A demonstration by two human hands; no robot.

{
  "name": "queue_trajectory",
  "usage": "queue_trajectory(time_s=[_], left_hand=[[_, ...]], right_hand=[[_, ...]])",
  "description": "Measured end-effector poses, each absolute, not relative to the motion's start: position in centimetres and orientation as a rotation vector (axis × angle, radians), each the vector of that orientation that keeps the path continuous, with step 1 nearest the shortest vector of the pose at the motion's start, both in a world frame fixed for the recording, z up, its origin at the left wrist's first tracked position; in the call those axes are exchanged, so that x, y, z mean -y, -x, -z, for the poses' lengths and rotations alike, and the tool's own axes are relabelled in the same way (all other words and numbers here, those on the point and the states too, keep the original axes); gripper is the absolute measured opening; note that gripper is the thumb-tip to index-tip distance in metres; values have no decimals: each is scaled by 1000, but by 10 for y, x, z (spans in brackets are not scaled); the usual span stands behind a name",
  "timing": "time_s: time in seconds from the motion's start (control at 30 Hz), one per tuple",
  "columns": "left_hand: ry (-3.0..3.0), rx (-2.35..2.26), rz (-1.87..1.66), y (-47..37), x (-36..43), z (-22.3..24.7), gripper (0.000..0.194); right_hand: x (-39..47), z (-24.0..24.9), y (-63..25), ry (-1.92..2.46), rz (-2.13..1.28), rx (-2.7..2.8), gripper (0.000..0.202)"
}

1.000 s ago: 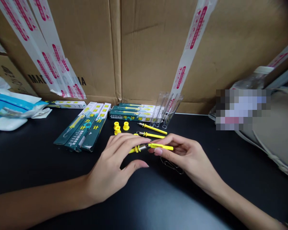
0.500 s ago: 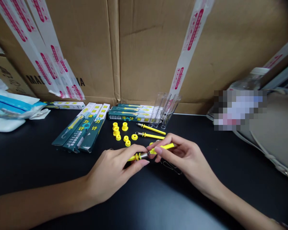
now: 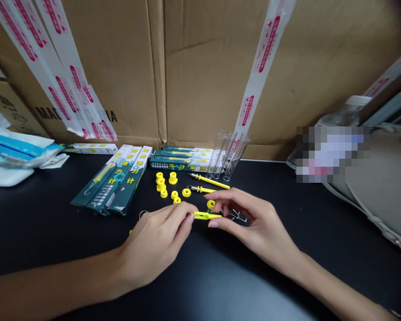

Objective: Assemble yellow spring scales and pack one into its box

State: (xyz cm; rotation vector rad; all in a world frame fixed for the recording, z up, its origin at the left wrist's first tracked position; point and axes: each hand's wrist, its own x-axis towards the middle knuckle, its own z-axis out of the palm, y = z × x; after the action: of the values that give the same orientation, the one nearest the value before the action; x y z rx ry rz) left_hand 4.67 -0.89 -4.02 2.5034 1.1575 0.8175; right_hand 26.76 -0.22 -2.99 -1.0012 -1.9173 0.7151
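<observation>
Over the front of the table, my left hand (image 3: 158,243) is closed in a pinch on a yellow plastic spring-scale rod (image 3: 205,216), hiding its left part. My right hand (image 3: 250,216) is at the rod's right end, thumb and forefinger spread apart around it; whether a fingertip touches the rod is unclear. A yellow ring (image 3: 211,204) and bent metal wire hooks (image 3: 238,216) lie just behind the right fingers. Farther back are two yellow rods with metal spring ends, one of them (image 3: 214,181) in full view. Several yellow caps and rings (image 3: 161,184) sit left of these.
Green-and-white spring-scale boxes (image 3: 110,180) lie at left, with more boxes (image 3: 183,159) at the back. Clear tubes (image 3: 232,156) lean there. A large carton (image 3: 200,76) walls off the rear. Plastic packs (image 3: 16,149) are far left; a bottle (image 3: 345,111) and grey bag (image 3: 381,191) stand right.
The metal spring part between my hands has gone out of sight behind the left fingers. My right fingers have spread from their pinch on the yellow piece, which now lies nearly level.
</observation>
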Motion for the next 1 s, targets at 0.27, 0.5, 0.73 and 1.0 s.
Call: queue_trajectory(time_s=[0.27,0.5,0.73,1.0], left_hand=[[-2401,-1290,-713,-47,11,37,14],[-2441,-1225,-785,-45,11,38,17],[-2418,-1370,-818,-44,12,35,16],[-2385,-1479,-630,-48,12,33,23]], right_hand=[[-7,29,-287,829,-401,2269,17],[-7,28,-284,974,-124,2413,25],[-6,34,-283,973,-19,2432,31],[-7,40,-276,1040,-54,2422,10]])
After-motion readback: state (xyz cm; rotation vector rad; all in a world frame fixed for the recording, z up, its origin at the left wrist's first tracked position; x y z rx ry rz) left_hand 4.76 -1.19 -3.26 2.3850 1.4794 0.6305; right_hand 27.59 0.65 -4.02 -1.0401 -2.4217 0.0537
